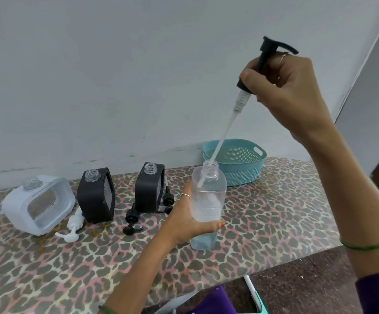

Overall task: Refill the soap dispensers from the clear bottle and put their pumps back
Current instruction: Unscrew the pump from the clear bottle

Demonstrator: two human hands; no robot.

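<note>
Leopard-print cloth covers the tabletop (pixel 263 223), and nearest its front edge we see the clear bottle (pixel 207 207) standing upright, partly filled with a clear liquid. Our left hand (pixel 185 219) wraps around the bottle's middle, its grip clamped on the bottle with the thumb across the front face. A thin ring sits on one finger of that hand, and a green bangle circles each wrist.

Above the bottle, our right hand (pixel 290 91) is raised high, its grip closed on the collar of a black pump (pixel 264 61). The pump's white dip tube (pixel 221 141) slants down from the hand, and its lower end passes through the bottle's open neck and into the bottle.

Farther back toward the left, two black pumps (pixel 132 220) and (pixel 167 199) lie on their sides on the cloth, beside a black dispenser (pixel 150 185) that stands with its neck open. A second black dispenser (pixel 96 197) stands to its left, also uncapped. A white pump (pixel 73 227) lies in front of a white dispenser (pixel 39 203), which sits tilted near the tabletop's left edge with its neck open.

At the back edge, against the pale wall (pixel 116 75), rests a teal perforated basket (pixel 236 164) with a handle cut-out, just behind the clear bottle.
</note>
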